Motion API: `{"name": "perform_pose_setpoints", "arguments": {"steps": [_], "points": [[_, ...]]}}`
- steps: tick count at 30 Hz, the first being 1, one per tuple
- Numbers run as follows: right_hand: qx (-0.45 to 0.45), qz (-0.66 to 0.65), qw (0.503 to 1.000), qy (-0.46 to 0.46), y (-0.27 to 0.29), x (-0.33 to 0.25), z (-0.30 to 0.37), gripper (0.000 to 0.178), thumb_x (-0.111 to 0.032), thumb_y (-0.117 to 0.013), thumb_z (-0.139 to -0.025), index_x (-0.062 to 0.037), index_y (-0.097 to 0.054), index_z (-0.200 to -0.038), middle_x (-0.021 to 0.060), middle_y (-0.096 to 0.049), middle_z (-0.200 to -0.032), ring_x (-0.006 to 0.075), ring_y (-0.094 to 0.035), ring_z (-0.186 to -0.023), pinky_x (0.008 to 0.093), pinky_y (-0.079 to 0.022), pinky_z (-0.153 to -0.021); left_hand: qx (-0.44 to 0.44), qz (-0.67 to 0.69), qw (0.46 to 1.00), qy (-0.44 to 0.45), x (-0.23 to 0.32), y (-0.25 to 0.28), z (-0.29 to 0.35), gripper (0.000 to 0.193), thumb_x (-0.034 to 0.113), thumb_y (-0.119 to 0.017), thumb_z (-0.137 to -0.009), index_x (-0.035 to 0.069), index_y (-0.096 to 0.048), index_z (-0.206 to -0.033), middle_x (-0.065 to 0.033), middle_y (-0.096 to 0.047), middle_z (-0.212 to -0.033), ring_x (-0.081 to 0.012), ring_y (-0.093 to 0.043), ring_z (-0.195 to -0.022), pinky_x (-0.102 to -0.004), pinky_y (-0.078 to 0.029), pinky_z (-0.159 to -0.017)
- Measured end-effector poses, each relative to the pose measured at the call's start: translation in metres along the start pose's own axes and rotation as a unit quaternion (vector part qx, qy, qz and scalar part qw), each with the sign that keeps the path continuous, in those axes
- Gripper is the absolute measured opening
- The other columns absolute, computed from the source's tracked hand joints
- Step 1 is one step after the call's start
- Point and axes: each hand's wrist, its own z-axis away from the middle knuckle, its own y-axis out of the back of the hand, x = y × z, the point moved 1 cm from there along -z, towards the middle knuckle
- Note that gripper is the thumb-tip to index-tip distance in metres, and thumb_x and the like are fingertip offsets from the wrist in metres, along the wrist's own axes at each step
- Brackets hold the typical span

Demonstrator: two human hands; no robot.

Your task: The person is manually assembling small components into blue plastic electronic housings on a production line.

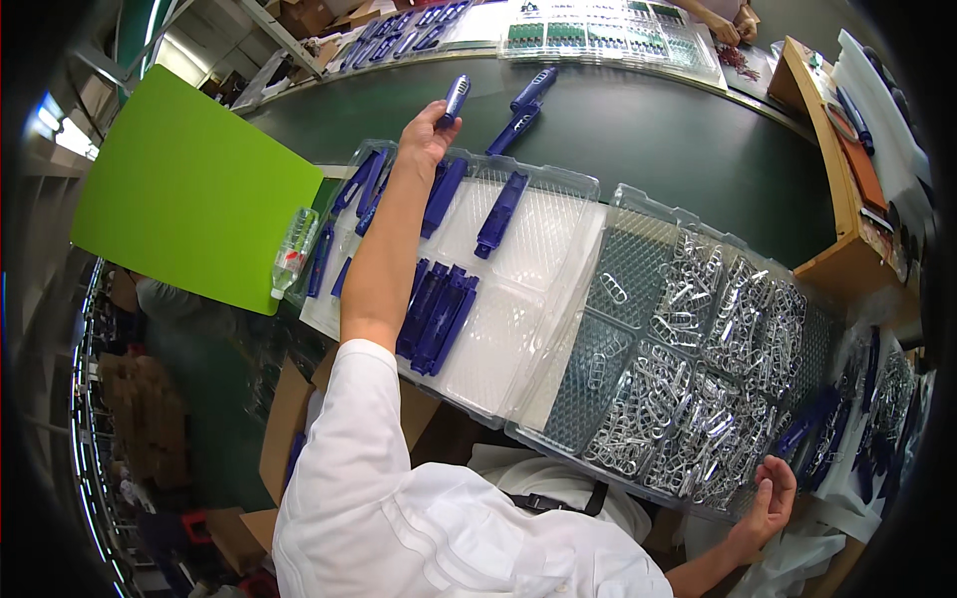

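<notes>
My left hand (431,135) is stretched far over the green bench, closed around a dark blue plastic casing (458,97) with a silver trim piece on its face. Just right of it, two similar blue casings (514,130) lie on the bench, one touching the other. Below my left arm, a clear plastic tray (508,344) carries several blue casing parts (436,317). Lower right, my right hand (772,503) has loosely curled, parted fingers with nothing visible in them. It is near the corner of a second clear tray (572,394) filled with silver metal trim pieces (698,439).
A clear bottle (293,254) leans by a bright green board (189,189) at left. Bags of blue and silver parts (867,409) hang at right beside a wooden shelf (832,149). Across the bench are trays of green circuit boards (588,40) and another person's hands (733,25).
</notes>
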Motion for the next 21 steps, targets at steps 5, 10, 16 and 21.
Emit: {"name": "perform_pose_setpoints", "arguments": {"steps": [5,10,16,21], "points": [[0.05,0.066,0.996,0.024,-0.004,-0.009,-0.029,0.033,-0.004,-0.054,-0.103,0.0053,-0.059,-0.133,0.0139,-0.067,-0.127,0.02,-0.064,-0.114,0.0333,-0.049,-0.104,0.077,0.025,0.996,0.026,-0.001,0.009,-0.067,0.015,0.013,-0.075,-0.094,0.009,-0.07,-0.108,-0.0087,-0.067,-0.097,-0.0246,-0.067,-0.084,-0.0398,-0.063,-0.069],[0.059,0.131,0.989,0.027,-0.001,-0.007,-0.052,0.03,-0.006,-0.051,-0.106,0.0054,-0.06,-0.132,0.0132,-0.066,-0.129,0.0204,-0.061,-0.12,0.0338,-0.048,-0.106,0.117,-0.005,0.993,0.025,-0.005,0.004,-0.149,0.007,0.013,-0.071,-0.097,0.012,-0.068,-0.104,-0.0084,-0.066,-0.093,-0.0239,-0.066,-0.076,-0.0357,-0.064,-0.066],[0.069,0.189,0.98,0.002,-0.042,-0.023,-0.085,0.027,-0.003,-0.05,-0.104,0.0052,-0.062,-0.127,0.0131,-0.063,-0.128,0.0196,-0.06,-0.116,0.0332,-0.047,-0.103,0.136,-0.058,0.989,0.001,-0.048,-0.032,-0.25,0.014,0.006,-0.072,-0.095,0.008,-0.066,-0.108,-0.0151,-0.066,-0.102,-0.0292,-0.068,-0.079,-0.0385,-0.065,-0.064],[-0.017,0.158,0.987,-0.004,-0.046,0.01,-0.098,0.027,0.002,-0.049,-0.102,0.0053,-0.061,-0.126,0.0147,-0.061,-0.128,0.0198,-0.058,-0.114,0.0341,-0.045,-0.103,-0.017,-0.145,0.983,-0.112,-0.007,-0.039,-0.316,0.059,0.0,-0.066,-0.094,0.011,-0.051,-0.15,-0.0078,-0.056,-0.146,-0.0324,-0.052,-0.133,-0.058,-0.033,-0.115]]}}
